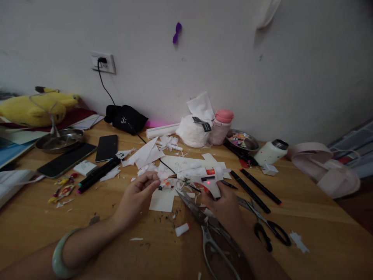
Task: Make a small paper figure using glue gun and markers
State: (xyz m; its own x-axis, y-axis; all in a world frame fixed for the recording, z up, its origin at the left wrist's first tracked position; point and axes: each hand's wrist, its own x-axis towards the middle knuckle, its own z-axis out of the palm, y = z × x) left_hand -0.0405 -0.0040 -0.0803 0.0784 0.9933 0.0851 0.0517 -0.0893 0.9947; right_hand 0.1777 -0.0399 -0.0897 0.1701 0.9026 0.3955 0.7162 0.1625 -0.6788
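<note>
My right hand (225,204) is closed around the handle of a white hot glue gun (215,177), which has orange parts and a lit red light. The gun lies sideways over the papers, its nozzle pointing left. My left hand (142,190) is pinched, fingertips near the nozzle; a small pale piece shows by them, but what they hold is unclear. Large metal shears (208,233) lie partly under my right hand and forearm. Cut white paper (161,202) sits beneath the gun. A small white cap (182,229) with an orange edge lies nearer to me.
Black-handled scissors (264,221) and black markers (250,190) lie to the right. A pink-lidded bottle (223,126), a metal bowl (247,140) and a white bottle (271,151) stand behind. On the left are phones (67,159), more markers (99,175) and a black cable (141,138).
</note>
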